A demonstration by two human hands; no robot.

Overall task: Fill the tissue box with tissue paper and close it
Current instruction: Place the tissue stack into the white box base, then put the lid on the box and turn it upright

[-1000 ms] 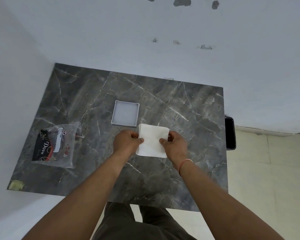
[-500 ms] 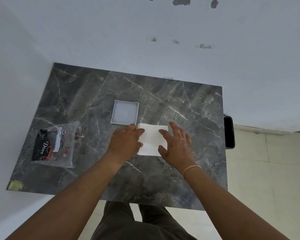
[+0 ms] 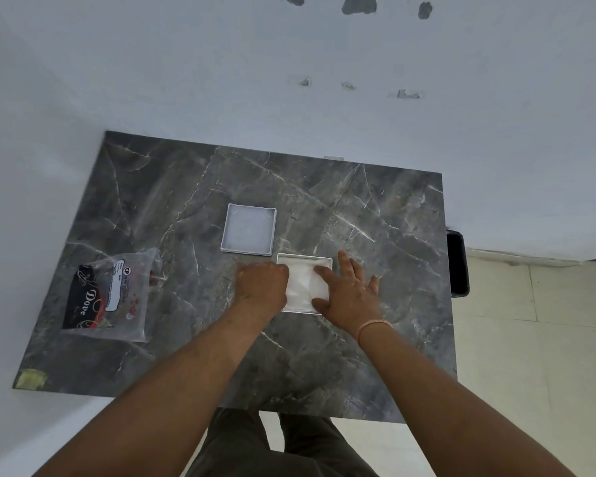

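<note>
Dark grey marble-patterned rectangular tabletop (image 3: 324,356), set into a white corner. Lying flat near the middle: shallow square white plastic lid (image 3: 248,233), hollow side up. Just beside its near right corner: open square white tissue box (image 3: 304,261) with white tissue inside. At left: clear plastic packet with black "Dove" label (image 3: 107,296). On near left corner: yellowish tape scrap (image 3: 32,378).

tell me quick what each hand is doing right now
Left hand: fingers curled, knuckles pressing the tissue paper into the tissue box.
Right hand: open, flat on the tissue paper.
</note>
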